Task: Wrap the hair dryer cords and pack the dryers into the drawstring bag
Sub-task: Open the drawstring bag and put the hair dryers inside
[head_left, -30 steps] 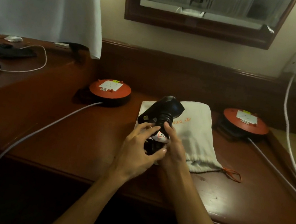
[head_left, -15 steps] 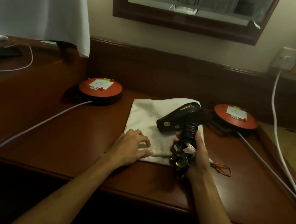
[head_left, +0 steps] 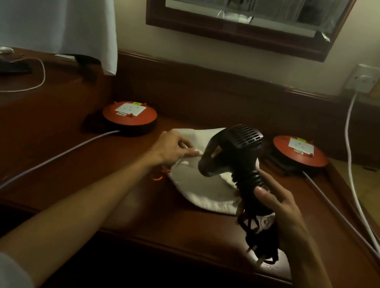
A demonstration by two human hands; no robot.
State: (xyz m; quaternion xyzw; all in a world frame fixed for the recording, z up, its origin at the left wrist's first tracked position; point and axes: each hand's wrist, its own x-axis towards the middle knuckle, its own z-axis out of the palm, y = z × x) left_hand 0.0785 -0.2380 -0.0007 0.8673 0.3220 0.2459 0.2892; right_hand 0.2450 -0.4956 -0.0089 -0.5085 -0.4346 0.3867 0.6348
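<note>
My right hand [head_left: 281,208] is wrapped around the ribbed handle of the black plastic hair dryer [head_left: 233,155], thumb laid across the front of the grip and the other fingers curled behind it out of sight, so the dryer is held up off the desk with its grilled rear end tipped away from me and its nozzle pointing down toward the bag. Below my fist the dryer's black cord [head_left: 259,239] hangs in a bundled coil with a white tag showing among the loops. My left hand [head_left: 173,147] reaches forward with thumb and fingertips pinching the upper edge of the off-white cloth drawstring bag [head_left: 204,191], lifting that edge so the mouth gapes toward me; the bag otherwise lies on the dark reddish-brown wooden desk [head_left: 55,172], directly under the dryer's nozzle. An orange drawstring [head_left: 160,176] pokes out just beside my left wrist. Farther back, on either side of the bag, sit two round red-topped cable reels, the left one [head_left: 129,117] and the right one [head_left: 299,151], each with a pale grey cable running off toward the near edge of the desk. A white wall socket [head_left: 365,78] with a white lead plugged into it is on the wall at the far right.
</note>
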